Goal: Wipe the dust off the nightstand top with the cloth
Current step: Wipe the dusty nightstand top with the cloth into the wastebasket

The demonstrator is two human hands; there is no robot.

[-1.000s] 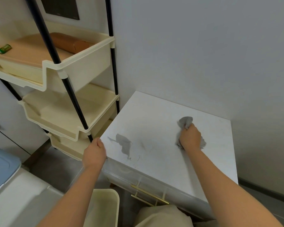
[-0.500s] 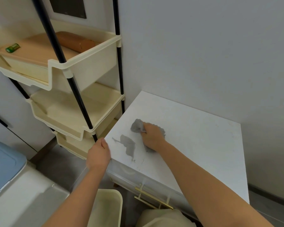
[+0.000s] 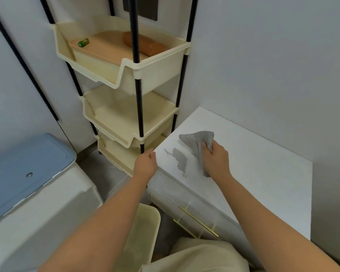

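A crumpled grey cloth (image 3: 199, 143) is being gripped in the closed fingers of the right hand (image 3: 216, 160) and pressed onto the white rectangular nightstand top (image 3: 253, 165) near its left edge. A grey smear of dust (image 3: 180, 160) is lying just beside the cloth, toward the front left corner. That corner is being clasped by the left hand (image 3: 145, 164), fingers curled over the edge.

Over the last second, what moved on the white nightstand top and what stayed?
The right hand, gripping the grey cloth, swept from the top's right side leftward to beside the grey smudge. The left hand stayed on the white nightstand's left edge; the smudge remains.
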